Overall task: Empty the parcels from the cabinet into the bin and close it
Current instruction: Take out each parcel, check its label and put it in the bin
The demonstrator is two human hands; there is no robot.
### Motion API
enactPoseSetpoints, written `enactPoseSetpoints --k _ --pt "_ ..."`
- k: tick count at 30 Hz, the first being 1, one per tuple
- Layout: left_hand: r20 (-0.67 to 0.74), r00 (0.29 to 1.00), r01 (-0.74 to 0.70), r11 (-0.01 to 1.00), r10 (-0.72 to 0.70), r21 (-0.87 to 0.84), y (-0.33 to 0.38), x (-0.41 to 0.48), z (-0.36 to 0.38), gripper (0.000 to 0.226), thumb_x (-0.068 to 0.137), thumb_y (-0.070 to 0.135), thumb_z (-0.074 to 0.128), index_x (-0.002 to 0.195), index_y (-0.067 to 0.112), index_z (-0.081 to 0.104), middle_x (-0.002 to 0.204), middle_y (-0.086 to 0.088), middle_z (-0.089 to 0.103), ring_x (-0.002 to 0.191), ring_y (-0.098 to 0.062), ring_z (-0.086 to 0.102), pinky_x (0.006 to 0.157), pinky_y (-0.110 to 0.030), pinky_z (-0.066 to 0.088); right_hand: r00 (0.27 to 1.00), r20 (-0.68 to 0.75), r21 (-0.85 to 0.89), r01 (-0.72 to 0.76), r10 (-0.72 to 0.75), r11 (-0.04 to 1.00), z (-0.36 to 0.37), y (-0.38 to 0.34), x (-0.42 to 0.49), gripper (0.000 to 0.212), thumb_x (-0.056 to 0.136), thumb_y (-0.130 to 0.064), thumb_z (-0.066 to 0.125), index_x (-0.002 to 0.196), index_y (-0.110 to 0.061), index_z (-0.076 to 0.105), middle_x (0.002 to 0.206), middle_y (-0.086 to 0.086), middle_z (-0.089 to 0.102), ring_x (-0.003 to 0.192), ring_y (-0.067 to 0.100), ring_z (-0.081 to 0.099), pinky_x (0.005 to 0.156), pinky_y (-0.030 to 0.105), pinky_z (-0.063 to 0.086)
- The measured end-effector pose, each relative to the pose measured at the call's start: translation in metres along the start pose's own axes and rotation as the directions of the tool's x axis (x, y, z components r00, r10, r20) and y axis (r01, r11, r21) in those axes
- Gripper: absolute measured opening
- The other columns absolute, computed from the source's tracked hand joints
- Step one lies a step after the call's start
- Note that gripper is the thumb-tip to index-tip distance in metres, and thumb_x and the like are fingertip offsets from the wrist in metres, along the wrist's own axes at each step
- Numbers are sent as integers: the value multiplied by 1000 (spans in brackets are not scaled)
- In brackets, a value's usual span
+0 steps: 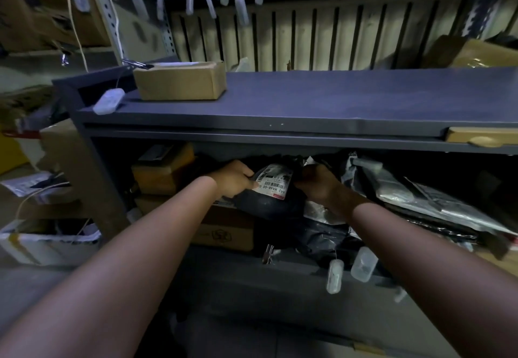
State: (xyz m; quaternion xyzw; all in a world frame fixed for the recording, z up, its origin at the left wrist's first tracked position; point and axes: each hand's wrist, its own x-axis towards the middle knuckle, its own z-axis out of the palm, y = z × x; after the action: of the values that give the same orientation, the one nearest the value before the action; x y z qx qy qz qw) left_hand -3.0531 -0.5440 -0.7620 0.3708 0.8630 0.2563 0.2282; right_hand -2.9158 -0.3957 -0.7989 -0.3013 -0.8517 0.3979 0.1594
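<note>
Step in hand, by judgement: drawing one black parcel (269,203) out of the cabinet (252,126), from the middle of the open shelf.

On the left end of the black parcel: left hand (234,179), fingers curled round the plastic, thumb just beside the white label (276,183). On the right end of the black parcel: right hand (319,183), closed on it as well, pinching a fold of the dark film; fingertips hidden, so cannot tell how deep the grip goes.

Keep both grips even and on the body of the parcel, not on loose film only, for fear of stretching or tearing. Lift a little before pulling, to clear the brown carton (227,231) and the dark bags directly under the black parcel. Then draw straight toward the body.

Left of the black parcel: stacked brown boxes (162,172), near, perhaps touching; cannot tell. Above the black parcel: front edge of the cabinet top, close over both hands, so little room upward. Right of the black parcel: silver and grey bags (420,197), overlapping and tilted, likely to slide if dragged along. Below and right of the black parcel: white tags (335,276) hanging over the lower lip, easy to catch with a forearm. Toward the body from the black parcel: open room, the free way out. No bin in view.
</note>
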Motion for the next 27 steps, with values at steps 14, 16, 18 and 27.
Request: enactPoseSetpoints --k 14,16,18,27 --pt "-46 991 86 858 -126 -506 11 -104 -1 28 95 31 65 119 17 62 104 -1 71 94 -18 67 86 -38 56 983 -172 385 122 -59 915 -23 -44 -80 25 77 9 59 65 -12 60 67 6 63 67 21 57 63 30 50" --pt "-66 991 59 820 -116 -570 11 -117 6 31 95 27 64 124 17 60 111 -4 71 103 -22 66 90 -43 55 986 -120 367 149 -113 918 -27 -49 -112 30 83 17 55 68 -9 59 69 10 62 66 22 56 56 24 46" --pt "-89 992 15 792 -87 -610 11 -130 15 32 94 19 66 125 19 58 113 -4 69 107 -22 65 91 -43 55 987 -60 395 160 -148 905 -26 -46 -142 37 84 20 52 66 -11 60 69 12 64 70 26 57 65 35 46" --pt "-111 994 -76 795 11 -602 -10 -182 44 38 89 3 70 117 24 58 119 -4 67 105 -17 67 71 -28 54 998 54 572 -19 -14 820 -3 -7 -215 22 90 6 53 77 -11 61 70 5 60 60 14 58 63 30 50"
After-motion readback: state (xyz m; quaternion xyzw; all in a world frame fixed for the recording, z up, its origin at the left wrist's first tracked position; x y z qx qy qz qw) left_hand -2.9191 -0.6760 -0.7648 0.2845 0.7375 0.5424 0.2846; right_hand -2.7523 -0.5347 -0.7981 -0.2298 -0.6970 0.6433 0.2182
